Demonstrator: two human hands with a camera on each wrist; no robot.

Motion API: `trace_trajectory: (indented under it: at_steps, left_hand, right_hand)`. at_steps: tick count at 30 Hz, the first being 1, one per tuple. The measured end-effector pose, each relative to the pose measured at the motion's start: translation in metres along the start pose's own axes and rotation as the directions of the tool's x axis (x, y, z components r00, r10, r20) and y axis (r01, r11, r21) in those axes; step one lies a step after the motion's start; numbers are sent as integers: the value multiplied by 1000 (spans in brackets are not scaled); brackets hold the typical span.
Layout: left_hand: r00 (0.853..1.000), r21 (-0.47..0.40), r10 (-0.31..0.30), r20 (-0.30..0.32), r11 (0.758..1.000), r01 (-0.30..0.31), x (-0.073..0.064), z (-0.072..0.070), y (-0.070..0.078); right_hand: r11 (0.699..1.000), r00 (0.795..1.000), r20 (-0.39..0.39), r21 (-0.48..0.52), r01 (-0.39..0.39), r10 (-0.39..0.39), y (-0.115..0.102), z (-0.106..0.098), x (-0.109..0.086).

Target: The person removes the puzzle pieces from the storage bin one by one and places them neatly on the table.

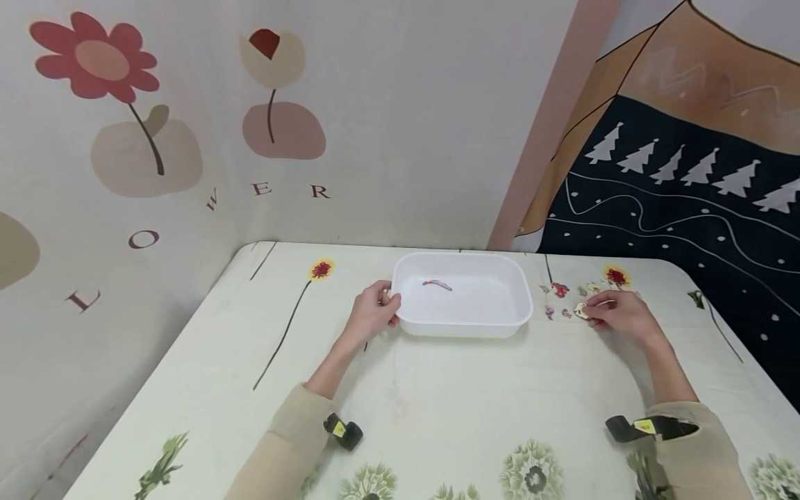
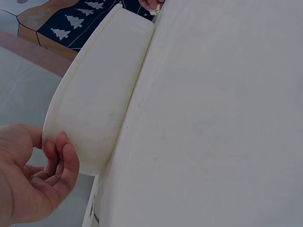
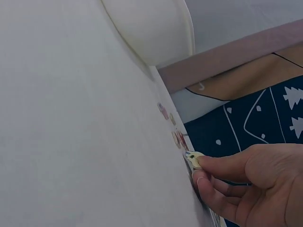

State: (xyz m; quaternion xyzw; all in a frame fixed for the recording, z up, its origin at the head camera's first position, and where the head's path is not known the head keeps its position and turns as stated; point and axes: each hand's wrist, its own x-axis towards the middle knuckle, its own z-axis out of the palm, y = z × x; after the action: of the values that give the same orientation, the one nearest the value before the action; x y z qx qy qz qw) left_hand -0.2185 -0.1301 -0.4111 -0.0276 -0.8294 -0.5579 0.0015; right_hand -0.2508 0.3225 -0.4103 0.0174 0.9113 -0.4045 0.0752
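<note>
A white plastic tub (image 1: 462,328) stands near the far edge of the table. Inside it lies a thin, slightly curved pink-and-blue strip (image 1: 437,285), too small to identify. My left hand (image 1: 373,309) grips the tub's left rim, thumb and curled fingers on the wall, as the left wrist view shows. To the right of the tub, my right hand (image 1: 615,310) pinches a small flat pale-yellow piece with dark marks (image 3: 193,159) between thumb and fingers, just over the cloth. Beside those fingers lie several small colourful pieces, among them a red one (image 1: 559,289) and a purple one (image 1: 549,312).
A pale cloth (image 1: 437,403) printed with flowers covers the table. Behind it hang a light curtain (image 1: 406,125) with flower prints and a dark blue one (image 1: 675,208) with white trees. Black wrist cameras are strapped on both sleeves.
</note>
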Motion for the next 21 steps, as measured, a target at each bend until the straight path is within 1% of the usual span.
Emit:
trace_trajectory:
  at_steps: [4, 6, 11, 16, 21]
  left_hand:
    - [1000, 2, 1, -1, 1000, -1, 1, 0, -1]
    - [1000, 3, 2, 0, 1000, -2, 1, 0, -1]
    - [1000, 5, 2, 0, 1000, -2, 1, 0, -1]
    - [1000, 3, 0, 2, 1000, 0, 0, 0, 0]
    - [1000, -4, 8, 2, 1000, -8, 1, 0, 0]
  right_hand:
    - [998, 999, 8, 17, -53, 53, 5, -2, 1]
    - [998, 998, 15, 20, -67, 67, 5, -4, 0]
    - [997, 997, 14, 27, -72, 72, 5, -4, -1]
    - [996, 996, -1, 4, -85, 85, 4, -4, -2]
    - [997, 997, -10, -7, -73, 73, 4, -4, -3]
